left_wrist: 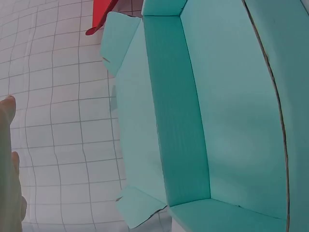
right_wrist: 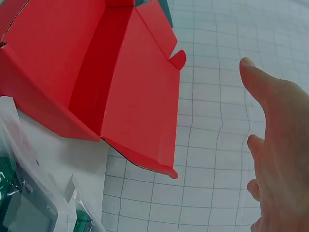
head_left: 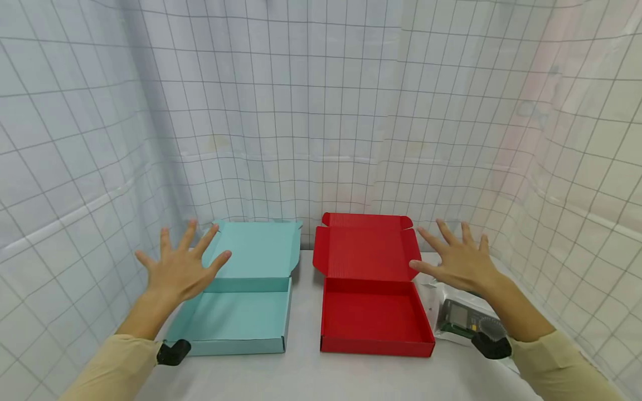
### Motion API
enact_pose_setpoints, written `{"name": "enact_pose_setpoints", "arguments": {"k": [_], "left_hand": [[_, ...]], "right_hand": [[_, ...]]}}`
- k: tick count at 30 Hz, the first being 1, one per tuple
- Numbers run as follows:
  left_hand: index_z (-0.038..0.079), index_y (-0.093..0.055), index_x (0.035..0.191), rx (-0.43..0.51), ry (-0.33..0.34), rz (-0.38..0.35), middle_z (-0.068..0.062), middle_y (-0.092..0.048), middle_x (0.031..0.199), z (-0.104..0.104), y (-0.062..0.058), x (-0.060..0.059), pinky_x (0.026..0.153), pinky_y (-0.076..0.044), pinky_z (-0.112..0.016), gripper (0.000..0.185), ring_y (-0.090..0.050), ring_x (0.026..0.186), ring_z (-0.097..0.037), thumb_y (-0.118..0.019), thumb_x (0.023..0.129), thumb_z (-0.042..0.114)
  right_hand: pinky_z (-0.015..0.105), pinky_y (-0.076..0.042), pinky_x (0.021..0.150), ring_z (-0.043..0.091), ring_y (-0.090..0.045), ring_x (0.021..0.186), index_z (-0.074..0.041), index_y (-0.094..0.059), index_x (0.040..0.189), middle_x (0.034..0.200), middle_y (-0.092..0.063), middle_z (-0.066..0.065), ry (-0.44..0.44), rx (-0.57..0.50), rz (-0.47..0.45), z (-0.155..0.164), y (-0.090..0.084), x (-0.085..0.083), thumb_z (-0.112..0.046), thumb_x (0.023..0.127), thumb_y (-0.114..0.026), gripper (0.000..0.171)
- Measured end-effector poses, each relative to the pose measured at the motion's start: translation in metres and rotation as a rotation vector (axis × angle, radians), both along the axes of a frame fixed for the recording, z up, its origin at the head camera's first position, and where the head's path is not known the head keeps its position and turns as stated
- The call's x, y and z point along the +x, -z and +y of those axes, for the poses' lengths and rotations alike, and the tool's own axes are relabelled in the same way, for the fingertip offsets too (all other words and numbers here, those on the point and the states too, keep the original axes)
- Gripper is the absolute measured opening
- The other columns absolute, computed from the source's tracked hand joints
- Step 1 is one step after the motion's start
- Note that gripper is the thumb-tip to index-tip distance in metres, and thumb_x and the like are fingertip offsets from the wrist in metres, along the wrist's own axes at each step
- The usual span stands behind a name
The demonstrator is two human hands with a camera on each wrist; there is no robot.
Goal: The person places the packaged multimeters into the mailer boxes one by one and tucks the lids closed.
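Observation:
Both hands are held up with fingers spread, and neither holds anything. My left hand (head_left: 179, 270) overlaps the left side of a light-blue cardboard box (head_left: 246, 314) in the head view; its lid stands folded back. My right hand (head_left: 461, 262) is beside the raised lid of a red cardboard box (head_left: 373, 317). The insides of both boxes show bare. Below the right hand lies a digital multimeter (head_left: 463, 318) in a clear plastic bag, partly covered by the forearm. In the right wrist view the bagged multimeter (right_wrist: 31, 208) sits close by the red box (right_wrist: 87, 72).
A white table (head_left: 303, 334) carries the boxes and the bag. White curtains (head_left: 311, 111) with a dark grid hang behind and on both sides. Black straps (head_left: 173, 352) go round the wrists at the beige sleeves.

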State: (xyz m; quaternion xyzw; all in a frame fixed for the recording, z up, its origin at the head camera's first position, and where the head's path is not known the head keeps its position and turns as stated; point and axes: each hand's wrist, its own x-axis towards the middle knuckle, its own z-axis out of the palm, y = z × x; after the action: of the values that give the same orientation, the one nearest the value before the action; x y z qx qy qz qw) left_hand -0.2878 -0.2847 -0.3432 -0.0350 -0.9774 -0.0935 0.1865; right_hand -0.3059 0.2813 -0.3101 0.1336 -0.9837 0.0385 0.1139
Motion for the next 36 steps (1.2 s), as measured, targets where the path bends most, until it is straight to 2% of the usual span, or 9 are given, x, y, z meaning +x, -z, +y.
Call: {"name": "enact_pose_setpoints", "arguments": {"k": [8,13,18,22,25,28,33,36], "left_hand": [[0.038,-0.007,0.167,0.034,0.015,0.003,-0.018,0.001,0.171,-0.007,0.003,0.005,0.085,0.012,-0.094,0.081,0.009,0.143,-0.068,-0.033,0.100,0.075],[0.033,-0.007,0.168,0.070,0.034,-0.041,-0.021,0.000,0.170,-0.012,0.008,0.012,0.086,0.005,-0.096,0.082,0.002,0.141,-0.071,-0.035,0.101,0.073],[0.022,-0.004,0.168,0.169,0.100,-0.107,-0.031,-0.004,0.167,-0.018,0.014,0.019,0.090,-0.008,-0.095,0.086,-0.006,0.139,-0.073,-0.041,0.104,0.066],[0.005,-0.004,0.166,0.308,0.198,-0.134,-0.038,-0.004,0.164,-0.026,0.021,0.023,0.096,-0.015,-0.090,0.094,-0.009,0.140,-0.071,-0.057,0.103,0.050],[-0.001,0.005,0.163,0.466,0.254,-0.224,-0.037,0.003,0.164,-0.033,0.029,0.027,0.102,-0.013,-0.086,0.105,-0.004,0.145,-0.064,-0.069,0.099,0.037],[0.002,0.016,0.161,0.607,0.241,-0.351,-0.035,0.012,0.164,-0.041,0.035,0.031,0.104,-0.010,-0.085,0.113,0.004,0.147,-0.060,-0.072,0.097,0.031],[0.005,0.025,0.159,0.711,0.186,-0.530,-0.036,0.015,0.163,-0.054,0.043,0.034,0.104,-0.011,-0.085,0.112,0.004,0.144,-0.064,-0.067,0.099,0.030],[0.002,0.025,0.158,0.770,0.203,-0.589,-0.036,0.014,0.163,-0.061,0.050,0.034,0.107,-0.013,-0.082,0.109,0.001,0.144,-0.064,-0.065,0.100,0.024]], "right_hand": [[0.089,0.000,0.100,0.064,-0.003,0.146,-0.025,-0.019,0.167,0.168,-0.013,0.025,-0.019,-0.033,-0.017,0.024,0.005,-0.001,-0.079,0.090,-0.052,0.100],[0.091,-0.001,0.098,0.067,-0.004,0.144,-0.024,-0.020,0.167,0.167,-0.013,0.027,-0.033,-0.050,-0.021,0.042,0.010,0.001,-0.077,0.090,-0.055,0.100],[0.092,-0.002,0.096,0.069,-0.006,0.142,-0.024,-0.020,0.167,0.166,-0.015,0.029,-0.045,-0.056,-0.018,0.059,0.017,0.004,-0.073,0.090,-0.059,0.099],[0.093,-0.006,0.095,0.071,-0.010,0.140,-0.023,-0.021,0.166,0.165,-0.019,0.030,-0.074,-0.057,-0.008,0.072,0.024,0.007,-0.068,0.090,-0.062,0.097],[0.093,-0.009,0.093,0.072,-0.014,0.139,-0.023,-0.021,0.167,0.163,-0.022,0.030,-0.111,-0.084,0.001,0.083,0.031,0.011,-0.062,0.090,-0.067,0.098],[0.094,-0.012,0.092,0.073,-0.014,0.138,-0.024,-0.019,0.167,0.163,-0.024,0.030,-0.159,-0.138,-0.002,0.094,0.037,0.014,-0.056,0.089,-0.071,0.099],[0.092,-0.016,0.091,0.072,-0.011,0.140,-0.019,-0.019,0.167,0.162,-0.024,0.032,-0.226,-0.266,-0.058,0.115,0.050,0.019,-0.042,0.090,-0.075,0.099],[0.090,-0.024,0.091,0.067,-0.021,0.140,-0.014,-0.020,0.166,0.161,-0.027,0.032,-0.240,-0.301,-0.091,0.127,0.060,0.022,-0.038,0.090,-0.077,0.098]]}}
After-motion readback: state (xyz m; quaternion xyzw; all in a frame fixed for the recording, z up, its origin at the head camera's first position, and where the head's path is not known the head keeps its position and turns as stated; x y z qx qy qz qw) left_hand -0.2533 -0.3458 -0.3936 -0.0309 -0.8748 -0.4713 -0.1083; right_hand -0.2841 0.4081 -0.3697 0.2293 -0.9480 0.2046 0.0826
